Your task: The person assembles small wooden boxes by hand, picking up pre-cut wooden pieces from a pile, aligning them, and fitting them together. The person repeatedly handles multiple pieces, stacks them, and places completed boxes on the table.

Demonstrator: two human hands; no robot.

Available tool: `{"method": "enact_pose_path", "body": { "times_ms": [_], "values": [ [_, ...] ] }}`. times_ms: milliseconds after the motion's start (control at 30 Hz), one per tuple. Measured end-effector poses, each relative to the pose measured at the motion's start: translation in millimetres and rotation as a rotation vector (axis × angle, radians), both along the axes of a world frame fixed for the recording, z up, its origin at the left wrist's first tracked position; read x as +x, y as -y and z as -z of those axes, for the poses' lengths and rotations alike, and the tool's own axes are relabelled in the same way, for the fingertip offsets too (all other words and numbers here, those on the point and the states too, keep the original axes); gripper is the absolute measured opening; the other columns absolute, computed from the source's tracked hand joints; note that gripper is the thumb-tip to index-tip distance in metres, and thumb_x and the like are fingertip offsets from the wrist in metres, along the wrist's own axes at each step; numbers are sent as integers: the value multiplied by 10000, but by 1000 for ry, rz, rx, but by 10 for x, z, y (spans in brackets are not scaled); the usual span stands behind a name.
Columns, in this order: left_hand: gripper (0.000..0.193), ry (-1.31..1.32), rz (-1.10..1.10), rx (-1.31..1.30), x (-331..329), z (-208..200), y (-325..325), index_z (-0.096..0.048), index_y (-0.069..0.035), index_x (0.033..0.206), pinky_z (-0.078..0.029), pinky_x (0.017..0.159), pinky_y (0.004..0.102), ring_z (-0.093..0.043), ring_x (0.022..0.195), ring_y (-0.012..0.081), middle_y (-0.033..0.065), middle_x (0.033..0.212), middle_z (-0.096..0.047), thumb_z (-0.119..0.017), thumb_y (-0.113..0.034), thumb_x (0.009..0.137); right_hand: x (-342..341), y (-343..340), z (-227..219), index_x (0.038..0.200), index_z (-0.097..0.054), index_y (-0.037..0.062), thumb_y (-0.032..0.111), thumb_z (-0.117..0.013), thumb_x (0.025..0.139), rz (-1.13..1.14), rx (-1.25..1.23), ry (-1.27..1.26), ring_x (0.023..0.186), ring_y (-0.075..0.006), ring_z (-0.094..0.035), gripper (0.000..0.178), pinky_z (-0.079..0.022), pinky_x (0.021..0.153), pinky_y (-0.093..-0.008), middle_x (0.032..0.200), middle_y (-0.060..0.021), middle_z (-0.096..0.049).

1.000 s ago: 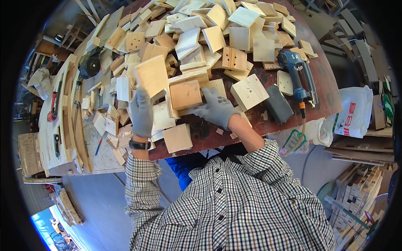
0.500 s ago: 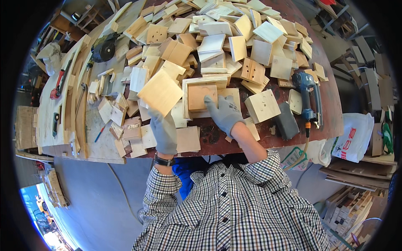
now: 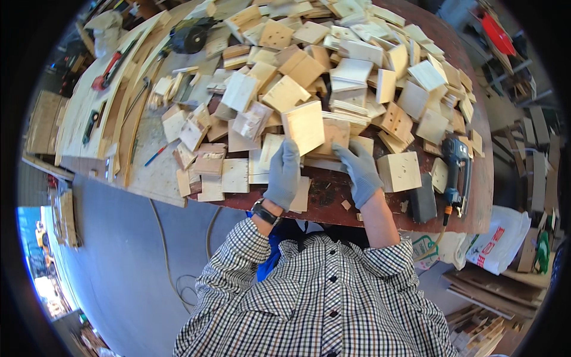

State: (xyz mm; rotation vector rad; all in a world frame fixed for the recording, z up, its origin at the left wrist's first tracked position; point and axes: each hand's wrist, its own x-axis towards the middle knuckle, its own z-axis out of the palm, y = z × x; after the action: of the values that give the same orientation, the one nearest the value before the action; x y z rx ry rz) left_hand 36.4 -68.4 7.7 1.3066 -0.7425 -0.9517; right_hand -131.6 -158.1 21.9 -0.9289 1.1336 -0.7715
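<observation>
In my gloved left hand (image 3: 284, 174) is a pale square wooden block (image 3: 304, 127), tilted up and gripped at its lower edge. Partly behind it sits a darker wooden block (image 3: 334, 134). My gloved right hand (image 3: 360, 172) is closed at that block's near right corner, thumb on its face, other fingers partly hidden. Beyond lies a large heap of loose wooden blocks (image 3: 352, 72). A thick block with small holes (image 3: 399, 171) rests right of my right hand, beside a dark grey block-shaped object (image 3: 423, 198).
An air nailer (image 3: 457, 169) with a hose lies at the right of the red-brown table (image 3: 380, 221). Long boards (image 3: 113, 98), a red-handled tool (image 3: 106, 77) and a black round tool (image 3: 191, 35) are at the left. A white plastic bag (image 3: 498, 239) hangs off the right side.
The view has shifted, so the table's contents appear lower and farther right. The left hand has turned its pale block more upright and nearer the right hand, over the darker block.
</observation>
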Motion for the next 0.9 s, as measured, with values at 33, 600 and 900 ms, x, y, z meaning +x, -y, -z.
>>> {"method": "enact_pose_path", "body": {
  "times_ms": [33, 600, 900],
  "values": [
    [476, -4, 2, -16, 23, 5, 8, -579, -74, 962, -389, 635, 247, -409, 762, 51, -71, 831, -477, -426, -484, 1149, -43, 65, 86, 1265, -659, -17, 264, -840, 910, -73, 2, -65, 910, -118, -658, 488, -531, 740, -245, 1058, -67, -713],
    [522, -70, -174, -95, -242, 60, -701, -496, 38, 1490, -315, 600, 211, -364, 719, 22, -86, 883, -497, -481, -350, 1141, -414, -527, -418, 1539, -375, -91, 212, -837, 788, 54, -740, -503, 1082, -268, -611, 933, -542, 921, -366, 1279, -194, -555],
    [740, 844, 41, -368, -521, -172, -573, -406, 67, 1563, -365, 1224, 525, -431, 1486, 472, 299, 1592, -450, -375, -530, 1127, -536, -679, -708, 1489, -407, -65, 310, -848, 723, -13, -708, -573, 1134, -405, -581, 960, -504, 1000, -490, 1256, -259, -555]
  ]
}}
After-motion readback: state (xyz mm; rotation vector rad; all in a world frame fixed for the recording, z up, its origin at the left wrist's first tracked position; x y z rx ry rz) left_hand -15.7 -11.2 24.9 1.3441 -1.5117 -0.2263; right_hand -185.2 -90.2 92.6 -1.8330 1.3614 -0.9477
